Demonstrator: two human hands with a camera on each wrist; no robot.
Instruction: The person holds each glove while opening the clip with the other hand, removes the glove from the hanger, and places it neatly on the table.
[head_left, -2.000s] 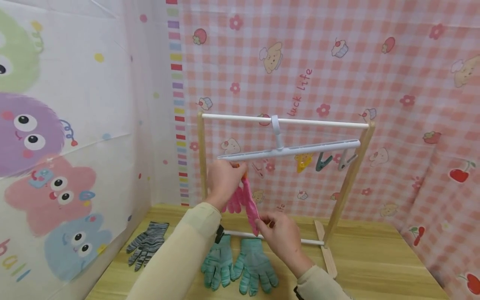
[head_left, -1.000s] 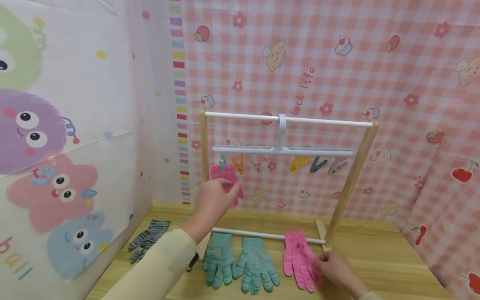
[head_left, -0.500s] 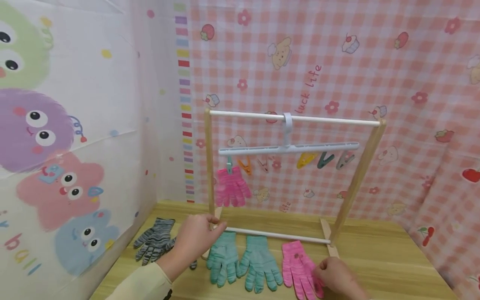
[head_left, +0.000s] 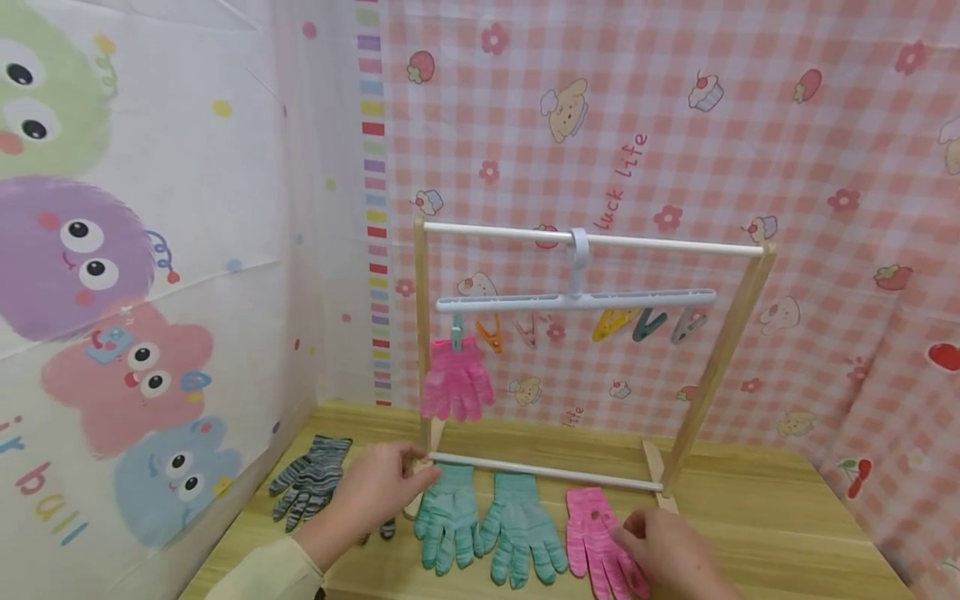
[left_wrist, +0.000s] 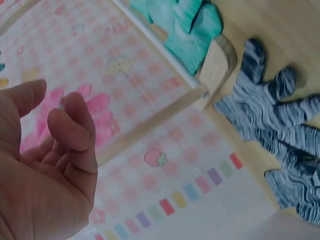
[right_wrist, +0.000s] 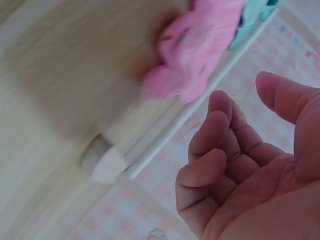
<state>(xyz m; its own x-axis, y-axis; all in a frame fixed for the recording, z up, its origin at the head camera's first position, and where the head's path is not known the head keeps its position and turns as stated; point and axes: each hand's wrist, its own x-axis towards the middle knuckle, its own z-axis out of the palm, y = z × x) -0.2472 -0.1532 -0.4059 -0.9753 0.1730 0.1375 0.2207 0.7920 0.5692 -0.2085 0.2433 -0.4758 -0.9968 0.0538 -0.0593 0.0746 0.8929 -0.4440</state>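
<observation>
A pink knit glove (head_left: 457, 383) hangs fingers down from a pale green clothespin (head_left: 457, 335) at the left end of the white hanger (head_left: 517, 302). Another pink glove (head_left: 588, 525) lies on the table, with my right hand (head_left: 671, 550) just over its right edge. That hand's fingers (right_wrist: 212, 125) are loosely curled, thumb apart, around nothing. My left hand (head_left: 375, 492), also loosely bent and holding nothing, is by the rack's lower left corner, near one teal glove (head_left: 447, 521). A second teal glove (head_left: 519, 529) lies beside it.
The hanger hooks over the top bar (head_left: 660, 242) of a wooden rack. More clothespins, such as an orange one (head_left: 491, 333) and a yellow one (head_left: 611, 323), hang from it. Grey striped gloves (head_left: 311, 479) lie at left, partly behind my left arm. A patterned cloth wall stands behind.
My left hand has left the hanging pink glove and come down to table level. My right hand has moved right from that glove to the pink glove on the table. The hanger has levelled.
</observation>
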